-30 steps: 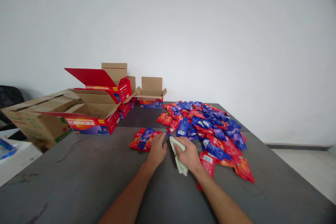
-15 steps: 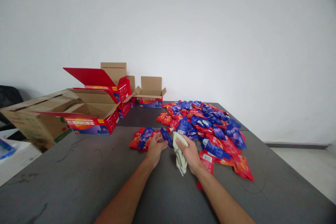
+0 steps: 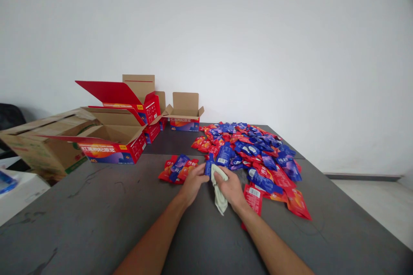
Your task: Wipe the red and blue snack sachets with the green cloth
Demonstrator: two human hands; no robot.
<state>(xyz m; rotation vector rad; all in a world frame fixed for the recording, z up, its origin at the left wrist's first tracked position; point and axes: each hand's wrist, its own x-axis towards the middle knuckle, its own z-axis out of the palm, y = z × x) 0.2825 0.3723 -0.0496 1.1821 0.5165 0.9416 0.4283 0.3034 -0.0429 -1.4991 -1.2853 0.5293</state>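
Between my hands, a blue pouch (image 3: 209, 165) stands upright, gripped near its lower end by my left hand (image 3: 193, 181). My right hand (image 3: 230, 184) is closed on a pale green cloth (image 3: 220, 200), which hangs down below the fingers and touches the pouch's right side. Just left of my left hand, a few red and blue pouches (image 3: 178, 168) lie overlapping on the dark table (image 3: 129, 206). A large heap of red and blue pouches (image 3: 258, 150) spreads behind and to the right of my right hand.
Open red boxes (image 3: 108, 152) stand at the left, some stacked. Another open box (image 3: 185, 123) is at the back. A large brown carton (image 3: 54, 150) and a white box (image 3: 24, 193) are beyond the table's left edge. A wall rises behind.
My left hand has turned the blue pouch from tilted to upright and moved slightly right. The cloth in my right hand has come against the pouch.
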